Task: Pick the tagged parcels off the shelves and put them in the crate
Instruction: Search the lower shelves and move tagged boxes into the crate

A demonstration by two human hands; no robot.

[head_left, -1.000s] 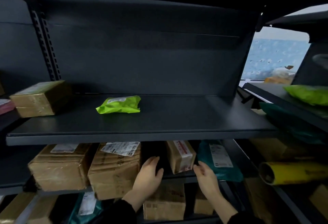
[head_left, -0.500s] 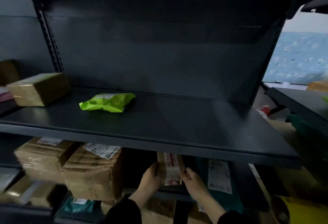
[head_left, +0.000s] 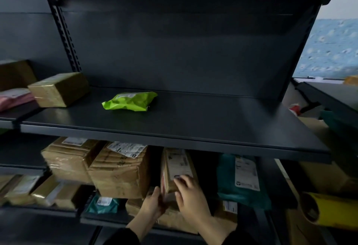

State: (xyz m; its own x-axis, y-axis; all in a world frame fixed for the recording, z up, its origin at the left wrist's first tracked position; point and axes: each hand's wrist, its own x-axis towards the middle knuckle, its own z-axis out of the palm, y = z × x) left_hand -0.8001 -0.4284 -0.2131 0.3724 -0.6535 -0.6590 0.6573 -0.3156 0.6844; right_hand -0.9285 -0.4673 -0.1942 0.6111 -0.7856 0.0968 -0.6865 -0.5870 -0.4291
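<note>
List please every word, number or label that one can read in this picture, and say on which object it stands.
No text can be read; every label is too blurred.
Green bag: white label, unreadable.
Small box held by the left hand and right hand: label, unreadable.
Large carton: white label with a code mark, unreadable.
Left carton: label, unreadable.
Teal bag: white label, unreadable.
</note>
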